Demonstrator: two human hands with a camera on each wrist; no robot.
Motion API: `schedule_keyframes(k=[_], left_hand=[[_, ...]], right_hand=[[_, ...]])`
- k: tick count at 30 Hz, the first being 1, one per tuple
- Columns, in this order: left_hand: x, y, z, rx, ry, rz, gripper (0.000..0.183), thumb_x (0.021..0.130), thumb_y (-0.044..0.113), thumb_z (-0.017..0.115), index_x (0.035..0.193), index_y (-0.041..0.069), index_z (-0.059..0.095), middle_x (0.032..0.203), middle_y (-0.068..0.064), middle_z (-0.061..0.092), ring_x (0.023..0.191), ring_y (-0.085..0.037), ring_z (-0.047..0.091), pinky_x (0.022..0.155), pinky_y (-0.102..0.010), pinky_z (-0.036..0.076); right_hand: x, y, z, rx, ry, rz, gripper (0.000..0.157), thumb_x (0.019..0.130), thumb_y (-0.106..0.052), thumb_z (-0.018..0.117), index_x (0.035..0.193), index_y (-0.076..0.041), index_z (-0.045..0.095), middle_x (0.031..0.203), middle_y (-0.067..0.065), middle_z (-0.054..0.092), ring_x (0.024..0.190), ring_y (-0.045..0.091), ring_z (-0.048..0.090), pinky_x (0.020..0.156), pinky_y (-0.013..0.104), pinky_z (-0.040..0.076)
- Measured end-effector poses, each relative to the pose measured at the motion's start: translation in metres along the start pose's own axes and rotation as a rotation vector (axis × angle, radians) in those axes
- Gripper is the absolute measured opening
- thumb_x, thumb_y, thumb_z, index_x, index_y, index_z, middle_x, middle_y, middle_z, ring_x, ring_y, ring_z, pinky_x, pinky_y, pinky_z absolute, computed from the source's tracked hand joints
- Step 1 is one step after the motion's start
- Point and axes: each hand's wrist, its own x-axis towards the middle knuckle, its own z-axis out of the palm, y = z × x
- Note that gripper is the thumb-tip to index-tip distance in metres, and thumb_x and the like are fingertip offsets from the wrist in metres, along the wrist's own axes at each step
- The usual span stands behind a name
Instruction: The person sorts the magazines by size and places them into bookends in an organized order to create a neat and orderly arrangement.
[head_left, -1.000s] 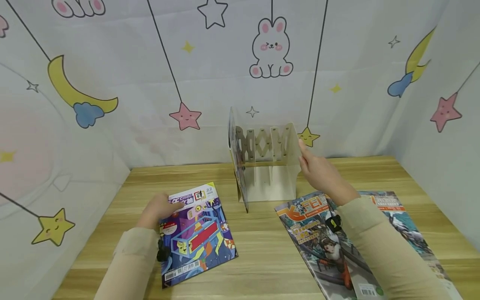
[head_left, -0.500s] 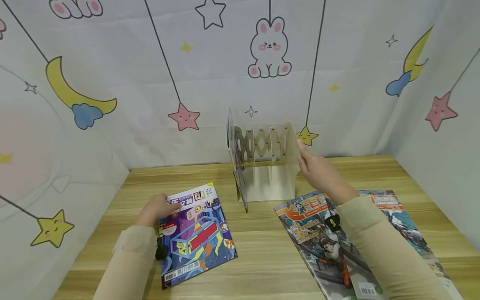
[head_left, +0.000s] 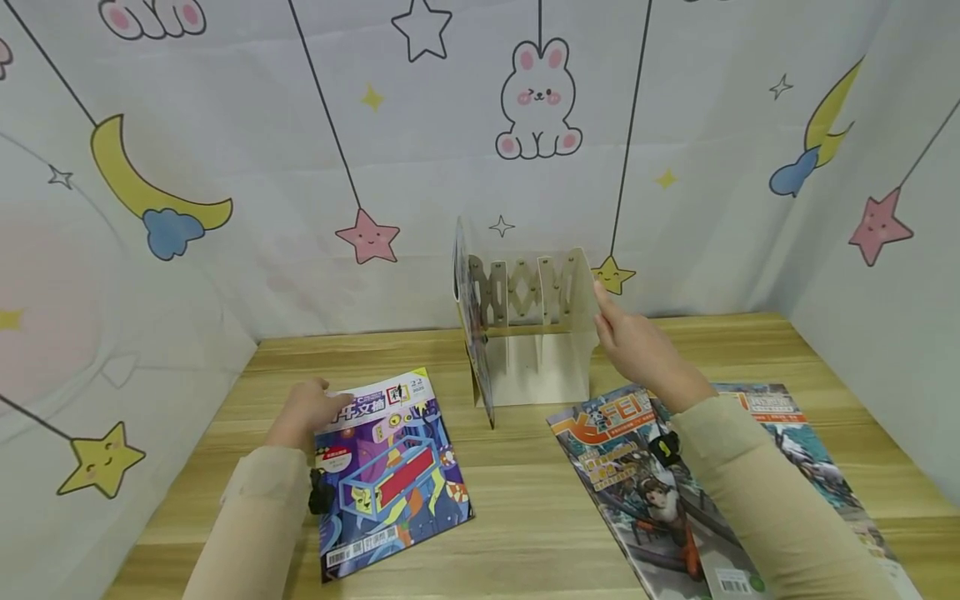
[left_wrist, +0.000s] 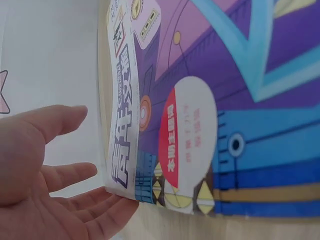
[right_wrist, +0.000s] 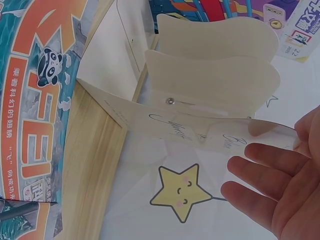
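Note:
My left hand (head_left: pixel 309 410) is at the upper left corner of a purple-and-blue magazine (head_left: pixel 393 483) lying on the table. In the left wrist view, the lower fingers (left_wrist: pixel 107 212) reach the magazine's corner, and the thumb is held apart from the cover. A cream expandable book rack (head_left: pixel 536 375) stands at the back, with a magazine (head_left: pixel 474 333) upright at its left end, seen edge-on. My right hand (head_left: pixel 648 354) touches the edge of the rack's right end panel (right_wrist: pixel 210 135); three fingers extend past it, and the thumb is hidden in the right wrist view.
Two magazines lie on the right, one with an orange title (head_left: pixel 637 492) and another (head_left: pixel 813 467) partly under the right forearm. A patterned cloth wall (head_left: pixel 300 283) rises behind the wooden table (head_left: pixel 517 517) and at both sides.
My left hand has drawn slightly left, and its thumb has moved back off the magazine's title, baring more lettering. The right hand stays at the rack's end panel.

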Motion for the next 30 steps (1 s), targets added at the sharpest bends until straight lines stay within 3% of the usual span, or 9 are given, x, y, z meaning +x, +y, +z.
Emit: schedule_keyframes(k=[7,14,26,30], left_hand=[[0.003,-0.005,-0.008,0.071,0.042,0.039,0.059,0.091,0.015,0.048,0.133,-0.023,0.032,0.133,-0.042,0.038,0.116,-0.049,0.045,0.103,-0.058,0.037],[0.003,-0.007,-0.015,0.032,0.035,-0.006,0.055,0.093,0.011,0.042,0.136,-0.020,0.030,0.135,-0.040,0.036,0.112,-0.044,0.045,0.103,-0.058,0.036],[0.006,-0.005,-0.018,-0.007,0.074,-0.007,0.049,0.093,0.008,0.041,0.135,-0.019,0.035,0.135,-0.037,0.040,0.120,-0.046,0.045,0.101,-0.054,0.040],[0.006,-0.003,-0.019,-0.033,0.081,-0.005,0.048,0.094,0.005,0.043,0.134,-0.019,0.035,0.133,-0.037,0.042,0.113,-0.043,0.050,0.097,-0.052,0.045]], right_hand=[[0.001,0.000,0.001,-0.003,0.016,-0.008,0.058,0.105,-0.032,0.025,0.153,-0.020,-0.004,0.054,0.005,0.048,0.039,0.014,0.036,0.044,0.029,0.035],[0.002,0.000,0.001,-0.006,0.024,-0.014,0.058,0.105,-0.031,0.025,0.153,-0.018,-0.003,0.055,0.005,0.048,0.040,0.014,0.036,0.045,0.029,0.035],[0.002,0.000,0.001,-0.002,0.016,-0.003,0.058,0.105,-0.032,0.025,0.153,-0.019,-0.003,0.056,0.005,0.048,0.040,0.014,0.036,0.045,0.030,0.036],[0.002,0.001,0.002,0.000,0.015,-0.003,0.058,0.105,-0.032,0.025,0.153,-0.018,-0.002,0.056,0.005,0.048,0.040,0.015,0.036,0.046,0.030,0.036]])
